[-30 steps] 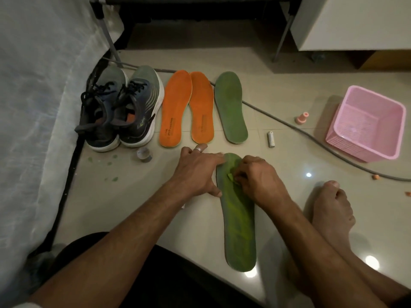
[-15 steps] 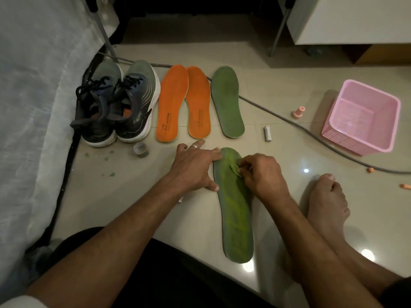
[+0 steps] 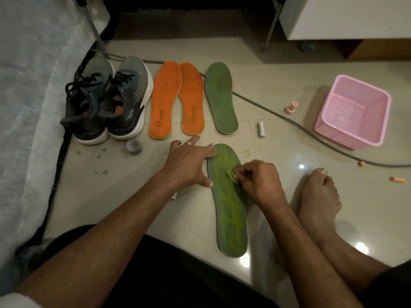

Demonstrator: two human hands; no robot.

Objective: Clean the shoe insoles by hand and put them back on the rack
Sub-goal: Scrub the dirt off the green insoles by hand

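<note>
Glossy tile floor [image 3: 278, 152] | our right hand [image 3: 259, 182] has slid its pinched green scrap [image 3: 231, 176] back from toe to mid near green insole [image 3: 231, 218] | left hand [image 3: 189, 162] flat, pinning edge | scrubbing continues | orange insoles [image 3: 178, 98], far green insole [image 3: 220, 96] wait beyond, no rack seen

Both forearms bare, no sleeves past elbows. Left hand [image 3: 189, 162] wore plain silver ring [image 3: 188, 143] on one finger. Right hand [image 3: 260, 181] had no ring or watch showing. Pale sleeve edge [image 3: 20, 301] showed at lower left corner. Dark shorts or trousers [image 3: 155, 274] covered lap; same dark fabric showed at lower right edge. Right foot [image 3: 318, 196] bare, no sock or shoe, lower leg bare too.
</note>
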